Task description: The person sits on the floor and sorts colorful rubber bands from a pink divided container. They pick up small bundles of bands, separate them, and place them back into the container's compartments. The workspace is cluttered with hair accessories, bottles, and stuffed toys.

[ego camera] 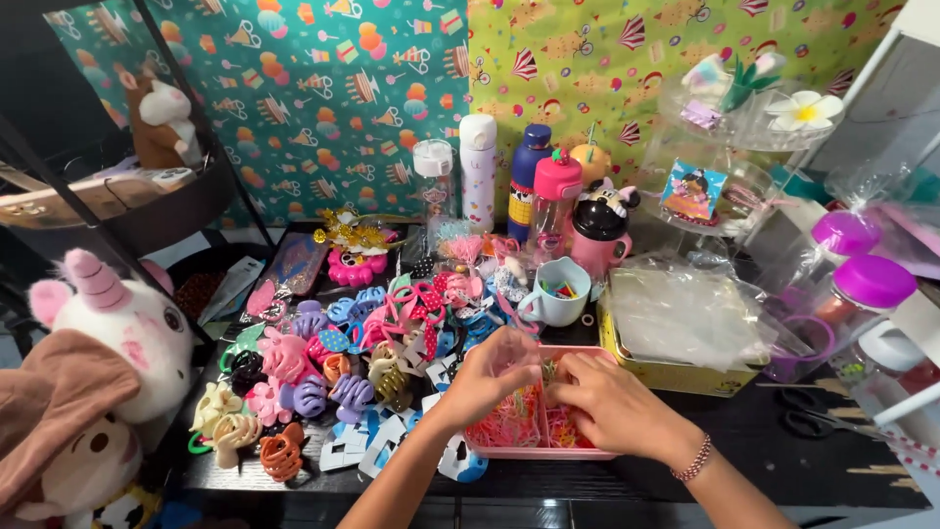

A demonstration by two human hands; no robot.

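Both my hands reach into a shallow pink tray (pixel 534 454) divided into compartments and filled with tiny coloured elastic bands. My left hand (pixel 490 375) hovers over the left compartment with its fingers pinched together near the divider; whether a band is between them is hidden. My right hand (pixel 605 397), with a beaded bracelet on the wrist, rests over the right compartment, its fingers curled down among the bands. The two sets of fingertips nearly meet above the tray's middle.
A heap of colourful hair claws and clips (pixel 343 367) lies left of the tray. Behind it stand a white mug (pixel 558 292), several bottles (pixel 478 171) and a yellow tin (pixel 676 372) of plastic bags. Plush toys (pixel 108 323) sit at left, black scissors (pixel 813 416) at right.
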